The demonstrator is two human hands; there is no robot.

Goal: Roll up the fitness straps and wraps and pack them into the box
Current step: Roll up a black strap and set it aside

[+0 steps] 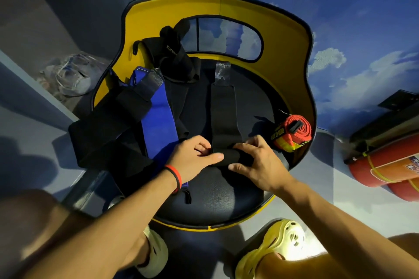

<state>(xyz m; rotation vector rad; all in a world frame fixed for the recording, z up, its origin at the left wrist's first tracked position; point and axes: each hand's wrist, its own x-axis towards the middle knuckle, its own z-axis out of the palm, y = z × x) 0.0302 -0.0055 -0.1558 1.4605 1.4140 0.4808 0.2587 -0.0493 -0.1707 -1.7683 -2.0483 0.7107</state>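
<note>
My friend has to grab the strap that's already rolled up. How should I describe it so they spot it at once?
Find the yellow chair with the black seat. At the seat's right edge, just past the right hand, lies the rolled strap. It alone is bright orange and fully coiled; the black wrap and blue strap nearby lie stretched out.

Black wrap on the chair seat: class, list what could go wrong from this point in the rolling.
The black wrap is only partly rolled, pinched by the left hand and right hand; a loosened grip could let it unwind or roll crooked. The orange rolled strap lies at the seat edge near the right hand; a nudge might dislodge it.
</note>
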